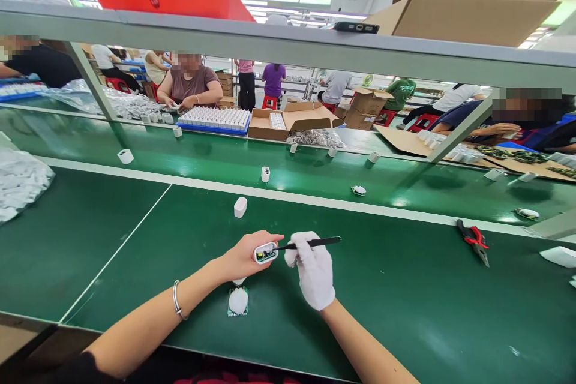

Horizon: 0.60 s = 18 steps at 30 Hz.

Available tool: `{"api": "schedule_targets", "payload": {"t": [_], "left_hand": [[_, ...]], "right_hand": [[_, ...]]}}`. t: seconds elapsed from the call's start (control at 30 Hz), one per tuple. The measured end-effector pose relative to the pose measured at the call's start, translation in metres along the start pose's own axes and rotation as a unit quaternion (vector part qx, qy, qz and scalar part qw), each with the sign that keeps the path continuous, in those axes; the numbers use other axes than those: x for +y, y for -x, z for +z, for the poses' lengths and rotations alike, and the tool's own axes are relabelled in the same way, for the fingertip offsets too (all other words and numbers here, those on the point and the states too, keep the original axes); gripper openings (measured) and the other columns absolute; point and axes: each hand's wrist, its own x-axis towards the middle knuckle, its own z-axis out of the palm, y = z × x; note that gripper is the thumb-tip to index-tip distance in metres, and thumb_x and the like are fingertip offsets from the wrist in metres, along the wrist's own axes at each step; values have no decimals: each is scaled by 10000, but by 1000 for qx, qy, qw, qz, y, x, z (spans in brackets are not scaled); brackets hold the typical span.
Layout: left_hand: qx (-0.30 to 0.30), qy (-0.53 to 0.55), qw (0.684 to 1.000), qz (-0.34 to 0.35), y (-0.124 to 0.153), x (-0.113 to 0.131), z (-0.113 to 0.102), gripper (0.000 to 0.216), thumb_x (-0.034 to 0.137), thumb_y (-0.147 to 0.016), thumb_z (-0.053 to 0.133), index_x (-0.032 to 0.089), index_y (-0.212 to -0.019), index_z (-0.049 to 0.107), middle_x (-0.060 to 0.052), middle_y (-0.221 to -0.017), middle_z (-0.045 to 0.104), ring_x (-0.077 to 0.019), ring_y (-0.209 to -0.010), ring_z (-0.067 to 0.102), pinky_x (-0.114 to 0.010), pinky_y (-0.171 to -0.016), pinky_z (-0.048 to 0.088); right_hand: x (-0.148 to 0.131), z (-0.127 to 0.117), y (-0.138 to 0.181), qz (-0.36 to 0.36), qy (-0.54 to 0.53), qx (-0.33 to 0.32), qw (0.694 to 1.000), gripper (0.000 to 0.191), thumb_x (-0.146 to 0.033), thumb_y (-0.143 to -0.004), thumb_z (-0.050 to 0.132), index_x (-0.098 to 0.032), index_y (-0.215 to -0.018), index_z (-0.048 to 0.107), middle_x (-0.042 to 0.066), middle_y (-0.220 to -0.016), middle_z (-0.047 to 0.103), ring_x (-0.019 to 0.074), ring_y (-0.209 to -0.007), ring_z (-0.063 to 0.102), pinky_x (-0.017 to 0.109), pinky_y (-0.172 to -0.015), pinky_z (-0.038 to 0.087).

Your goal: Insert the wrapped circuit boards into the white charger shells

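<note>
In my bare left hand [243, 259] is a white oval plastic housing [257, 258], its open end turned toward me with a green circuit board [265, 255] showing inside. My right hand [311, 270], in a white glove, grips black tweezers [321, 242]. Their tips reach into the mouth of the housing. Below my left hand a circuit board with a round white dome [238, 301] lies on the green table, and part of another white piece shows just above it. A second white housing [240, 207] stands a little beyond my hands.
Red-handled pliers [474, 242] lie at the right. Beyond a pale strip, white housings [265, 174] and boards [359, 191] sit on a green surface. A pile of white parts [22, 183] is at far left. A shelf beam [288, 48] crosses overhead; co-workers sit behind.
</note>
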Motion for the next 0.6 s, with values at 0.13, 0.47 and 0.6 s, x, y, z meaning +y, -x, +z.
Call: {"api": "schedule_targets", "payload": {"t": [0.13,0.47,0.6], "left_hand": [[1,15,1000,16,1,6,2,371,174,-806,525,172,-1175,570,-41,-902,644,-154,-815,589,-250,-753,491],[28,34,999,7,0,-5,-3,404,176,-827,524,196,-1231,525,-43,-941,652,-160,-851,593,-313,-845,492],[36,68,996,-35,-1,-15,3,654,101,-748,560,223,-1363,371,-73,-1123,607,-157,-904,588,-312,-841,497]], "right_hand": [[4,7,3,-7,39,-30,999,265,-454,-844,557,-200,-765,560,-42,-496,540,113,-465,496,252,-479,426],[3,-15,-22,-123,-15,228,966,214,-415,-887,488,-216,-958,522,-45,-612,614,92,-414,500,227,-439,413],[14,-14,-17,-207,115,86,968,143,-369,-892,509,-238,-946,495,77,-1068,654,171,-827,660,344,-715,520]]}}
